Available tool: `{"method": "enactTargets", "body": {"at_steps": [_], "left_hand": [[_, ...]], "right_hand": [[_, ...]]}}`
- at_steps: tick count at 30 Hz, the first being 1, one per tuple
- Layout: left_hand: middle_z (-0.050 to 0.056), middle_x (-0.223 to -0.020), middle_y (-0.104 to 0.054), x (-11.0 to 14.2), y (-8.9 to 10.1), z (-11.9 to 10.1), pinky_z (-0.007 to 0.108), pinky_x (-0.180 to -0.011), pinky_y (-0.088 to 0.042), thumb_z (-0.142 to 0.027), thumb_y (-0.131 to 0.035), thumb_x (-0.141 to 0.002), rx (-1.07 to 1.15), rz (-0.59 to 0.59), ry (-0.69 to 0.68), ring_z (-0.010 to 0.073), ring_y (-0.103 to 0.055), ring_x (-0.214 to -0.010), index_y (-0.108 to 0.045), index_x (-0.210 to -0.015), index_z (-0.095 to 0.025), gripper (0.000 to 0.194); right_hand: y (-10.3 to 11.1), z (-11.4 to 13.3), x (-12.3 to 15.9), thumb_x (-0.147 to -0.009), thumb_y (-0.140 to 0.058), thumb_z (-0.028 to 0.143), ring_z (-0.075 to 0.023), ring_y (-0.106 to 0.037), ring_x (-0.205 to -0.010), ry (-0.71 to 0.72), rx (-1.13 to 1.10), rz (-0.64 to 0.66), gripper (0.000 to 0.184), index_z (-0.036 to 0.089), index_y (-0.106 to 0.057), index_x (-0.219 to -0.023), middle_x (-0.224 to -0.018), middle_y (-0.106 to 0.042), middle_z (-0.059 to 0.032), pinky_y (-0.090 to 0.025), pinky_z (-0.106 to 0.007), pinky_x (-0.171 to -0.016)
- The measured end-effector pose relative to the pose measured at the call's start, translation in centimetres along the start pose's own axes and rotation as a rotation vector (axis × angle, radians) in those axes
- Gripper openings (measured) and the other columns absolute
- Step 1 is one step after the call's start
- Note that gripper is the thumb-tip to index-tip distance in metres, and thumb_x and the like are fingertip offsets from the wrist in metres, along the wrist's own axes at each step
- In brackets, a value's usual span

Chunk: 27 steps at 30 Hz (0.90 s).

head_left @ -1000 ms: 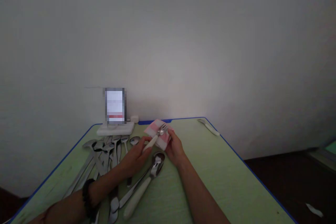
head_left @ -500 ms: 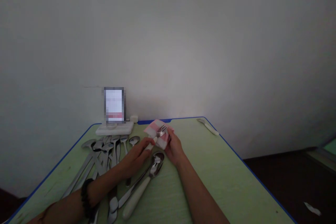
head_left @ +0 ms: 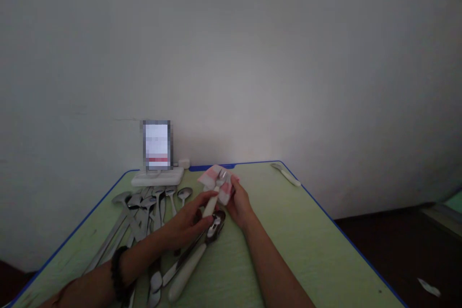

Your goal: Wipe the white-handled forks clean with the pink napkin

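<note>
My left hand (head_left: 187, 219) grips the white handle of a metal fork (head_left: 215, 191), whose tines point up and away. My right hand (head_left: 240, 202) holds a pink and white cloth (head_left: 216, 180) wrapped against the fork's head. Both hands hover just above the green table (head_left: 288, 245), near its middle. Under them lies a large spoon with a white handle (head_left: 187, 269).
Several metal spoons and utensils (head_left: 144, 207) lie spread over the left half of the table. A blurred screen (head_left: 156, 145) stands on a white base at the back edge. One white-handled utensil (head_left: 287, 173) lies at the far right corner. Dark floor lies to the right.
The fork has tilted more upright and drawn slightly toward me, and the cloth has bunched closer around its head. My left hand shifted a little to the right.
</note>
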State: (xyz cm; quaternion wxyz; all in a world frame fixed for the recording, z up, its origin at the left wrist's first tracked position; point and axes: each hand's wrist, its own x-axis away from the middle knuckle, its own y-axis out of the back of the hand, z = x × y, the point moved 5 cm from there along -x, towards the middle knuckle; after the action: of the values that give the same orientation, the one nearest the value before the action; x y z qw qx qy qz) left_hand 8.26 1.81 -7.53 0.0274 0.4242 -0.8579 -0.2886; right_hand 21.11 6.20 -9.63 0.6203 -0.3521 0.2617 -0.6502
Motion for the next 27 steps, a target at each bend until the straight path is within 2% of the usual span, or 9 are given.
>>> {"method": "enactTargets", "body": {"at_steps": [4,8,14,18,24,27], "left_hand": [[0.009,-0.117,-0.057,-0.3,0.1,0.3,0.031,-0.079,-0.048,-0.037,-0.043,-0.089,-0.059,-0.072,0.029,0.0204,-0.057,-0.095,-0.033,-0.135,-0.021,0.050],[0.006,-0.105,-0.060,-0.4,0.3,0.1,0.028,-0.072,-0.048,-0.038,-0.040,-0.090,-0.100,-0.129,0.044,0.0178,-0.057,-0.083,-0.038,-0.133,-0.021,0.046],[0.001,-0.082,-0.059,-0.3,0.3,-0.7,0.024,-0.060,-0.042,-0.036,-0.042,-0.089,-0.223,-0.104,0.022,0.0136,-0.050,-0.064,-0.050,-0.123,-0.019,0.039],[0.002,-0.087,-0.059,-0.4,0.3,-0.2,0.023,-0.059,-0.042,-0.035,-0.044,-0.088,-0.225,-0.121,0.032,0.0122,-0.049,-0.062,-0.051,-0.123,-0.020,0.039],[-0.001,-0.081,-0.057,-0.6,0.2,0.8,0.022,-0.055,-0.042,-0.035,-0.050,-0.083,-0.151,-0.144,0.123,0.0109,-0.048,-0.057,-0.048,-0.124,-0.021,0.043],[-0.002,-0.077,-0.057,-0.6,0.1,0.6,0.021,-0.053,-0.040,-0.034,-0.053,-0.081,-0.158,-0.126,0.133,0.0105,-0.047,-0.056,-0.050,-0.119,-0.021,0.040]], "right_hand": [[-0.1,0.0,0.2,-0.085,-0.050,0.030,-0.0135,-0.064,-0.060,-0.004,-0.008,0.014,0.024,0.014,-0.067,-0.090,-0.072,-0.072,-0.0026,-0.052,-0.025,-0.066],[-0.1,0.1,0.3,-0.084,-0.052,0.032,-0.0143,-0.065,-0.062,-0.005,-0.012,0.037,0.023,0.015,-0.067,-0.090,-0.075,-0.073,-0.0030,-0.053,-0.026,-0.069],[0.0,0.3,0.3,-0.085,-0.050,0.032,-0.0152,-0.068,-0.071,-0.002,-0.042,0.013,0.025,0.015,-0.067,-0.090,-0.078,-0.074,-0.0031,-0.053,-0.027,-0.074],[-0.1,0.1,0.3,-0.083,-0.052,0.034,-0.0161,-0.068,-0.071,-0.025,-0.018,0.026,0.026,0.014,-0.068,-0.088,-0.080,-0.074,-0.0050,-0.053,-0.029,-0.074],[-0.2,-0.1,0.3,-0.084,-0.052,0.036,-0.0168,-0.068,-0.068,-0.036,0.016,0.034,0.029,0.014,-0.068,-0.091,-0.080,-0.074,-0.0060,-0.053,-0.028,-0.069],[0.0,0.0,0.2,-0.086,-0.047,0.037,-0.0166,-0.068,-0.073,-0.024,-0.004,0.004,0.032,0.014,-0.067,-0.097,-0.084,-0.074,-0.0061,-0.053,-0.029,-0.073]]}}
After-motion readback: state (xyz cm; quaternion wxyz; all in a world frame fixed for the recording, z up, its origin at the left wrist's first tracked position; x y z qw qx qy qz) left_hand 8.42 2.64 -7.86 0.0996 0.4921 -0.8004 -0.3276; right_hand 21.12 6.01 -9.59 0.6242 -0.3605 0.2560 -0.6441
